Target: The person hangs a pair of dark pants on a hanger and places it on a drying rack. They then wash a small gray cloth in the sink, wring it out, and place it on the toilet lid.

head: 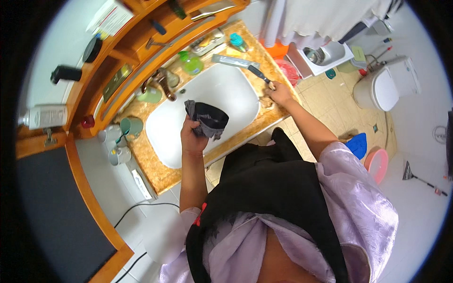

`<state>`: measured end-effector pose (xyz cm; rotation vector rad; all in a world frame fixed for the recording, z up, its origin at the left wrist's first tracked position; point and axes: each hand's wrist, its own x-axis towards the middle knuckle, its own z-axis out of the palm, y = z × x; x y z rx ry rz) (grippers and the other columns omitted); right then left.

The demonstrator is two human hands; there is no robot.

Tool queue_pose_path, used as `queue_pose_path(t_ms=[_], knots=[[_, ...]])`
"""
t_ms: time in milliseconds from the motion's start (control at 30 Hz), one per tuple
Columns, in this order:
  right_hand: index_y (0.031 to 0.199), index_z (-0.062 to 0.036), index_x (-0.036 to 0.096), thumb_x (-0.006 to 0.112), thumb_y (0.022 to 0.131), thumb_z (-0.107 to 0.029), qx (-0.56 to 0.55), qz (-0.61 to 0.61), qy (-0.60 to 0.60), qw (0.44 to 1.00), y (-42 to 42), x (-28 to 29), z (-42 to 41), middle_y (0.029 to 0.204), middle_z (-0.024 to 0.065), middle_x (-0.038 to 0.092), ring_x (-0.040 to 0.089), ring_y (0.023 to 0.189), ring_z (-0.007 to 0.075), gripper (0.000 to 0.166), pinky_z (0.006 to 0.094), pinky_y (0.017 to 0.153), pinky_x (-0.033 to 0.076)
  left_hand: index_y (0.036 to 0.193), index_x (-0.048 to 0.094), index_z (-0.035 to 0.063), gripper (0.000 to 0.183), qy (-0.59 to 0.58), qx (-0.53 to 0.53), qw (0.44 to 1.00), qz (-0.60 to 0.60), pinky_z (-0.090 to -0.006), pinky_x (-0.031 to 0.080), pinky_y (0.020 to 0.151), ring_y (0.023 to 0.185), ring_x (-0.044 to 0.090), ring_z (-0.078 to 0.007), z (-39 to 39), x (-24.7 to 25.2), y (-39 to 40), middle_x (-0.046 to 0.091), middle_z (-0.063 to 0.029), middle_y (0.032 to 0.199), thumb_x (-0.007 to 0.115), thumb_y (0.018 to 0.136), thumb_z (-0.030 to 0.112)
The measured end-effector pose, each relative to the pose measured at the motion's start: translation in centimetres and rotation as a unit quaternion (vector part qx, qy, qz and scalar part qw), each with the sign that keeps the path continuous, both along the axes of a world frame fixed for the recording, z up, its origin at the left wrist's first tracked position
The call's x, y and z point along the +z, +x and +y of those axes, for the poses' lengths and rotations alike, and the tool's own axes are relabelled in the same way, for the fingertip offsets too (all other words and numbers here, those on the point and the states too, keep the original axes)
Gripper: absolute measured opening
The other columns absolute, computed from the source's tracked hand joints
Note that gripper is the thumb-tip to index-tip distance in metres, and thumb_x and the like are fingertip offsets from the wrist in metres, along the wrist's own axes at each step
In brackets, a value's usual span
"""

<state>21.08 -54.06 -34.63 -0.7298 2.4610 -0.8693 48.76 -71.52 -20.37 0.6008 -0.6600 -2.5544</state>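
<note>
Over the white sink basin (pixel 244 85), my left hand (pixel 193 136) is closed on a dark cup-shaped object (pixel 212 115) with grey cloth-like material around it; whether it is a container or bunched fabric I cannot tell. My right hand (pixel 279 93) is at the right end of the marbled counter (pixel 162 180), its fingers at the end of a black-handled tool (pixel 260 74). The tool's handle lies by a clear plastic package (pixel 231 61) at the basin's rim. Whether the fingers grip it or only touch it is unclear.
Behind the basin stand a bronze faucet (pixel 164 83), a green soap bottle (pixel 190 63) and a teal-capped bottle (pixel 238 41). A green cup (pixel 131 126) is at the left. An orange wooden shelf (pixel 124 56) overhangs the back. A toilet (pixel 377 92) stands at the right.
</note>
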Motion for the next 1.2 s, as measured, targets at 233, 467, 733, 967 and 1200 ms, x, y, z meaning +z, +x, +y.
queue_pose_path(t_ms=[233,467,733,967,1200], knots=[[0.113,-0.0033,0.052,0.066,0.07,-0.042,0.024,0.311,-0.054,0.949,5.4,8.9,-0.1,0.113,0.022,0.05,0.044,0.107,0.0361,0.06,0.0423,0.091,0.036,0.118,0.045,0.0047,0.046,0.025,-0.018,0.994,0.105,-0.0441,0.04,0.092,0.105,0.051,-0.029,-2.7,1.4,2.2,0.055,-0.0126,0.112,0.045,0.072,0.009],[0.115,0.0012,0.051,0.058,0.084,-0.027,0.28,-0.368,-0.279,0.842,10.3,16.4,-10.3,0.103,0.0069,0.058,0.051,0.095,0.0112,0.042,0.0249,0.084,0.04,0.106,0.05,0.0057,0.019,-0.062,0.003,0.998,-0.028,-0.0346,0.051,0.068,0.084,0.061,-0.0213,-3.7,5.4,-0.1,0.061,-0.0081,0.1,0.043,0.09,0.014],[0.111,-0.0048,0.057,0.055,0.086,-0.031,0.192,-0.089,-0.27,0.939,7.4,19.9,-12.4,0.078,-0.0002,0.058,0.051,0.068,0.0053,0.036,0.0197,0.06,0.042,0.101,0.045,0.0109,0.014,-0.138,0.138,0.981,-0.017,-0.0273,0.05,0.057,0.072,0.06,-0.0152,-6.6,9.9,1.0,0.06,-0.0122,0.101,0.041,0.09,0.019],[0.105,-0.009,0.062,0.062,0.078,-0.036,0.331,-0.054,-0.11,0.936,4.8,23.3,-11.0,0.082,0.0099,0.064,0.06,0.076,0.0177,0.039,0.0283,0.071,0.046,0.104,0.041,0.0047,0.025,-0.196,0.156,0.966,0.068,-0.0292,0.055,0.066,0.074,0.059,-0.0188,-9.4,14.1,3.7,0.049,-0.0235,0.113,0.044,0.081,-0.001],[0.098,-0.0069,0.063,0.059,0.076,-0.039,0.55,0.025,0.026,0.834,4.3,24.1,-11.7,0.088,0.0116,0.064,0.06,0.082,0.0235,0.039,0.0325,0.073,0.045,0.097,0.046,0.0051,0.02,-0.448,0.214,0.835,-0.236,-0.0248,0.047,0.049,0.063,0.055,-0.0118,-8.5,17.3,2.4,0.059,-0.0095,0.083,0.047,0.09,0.023]])
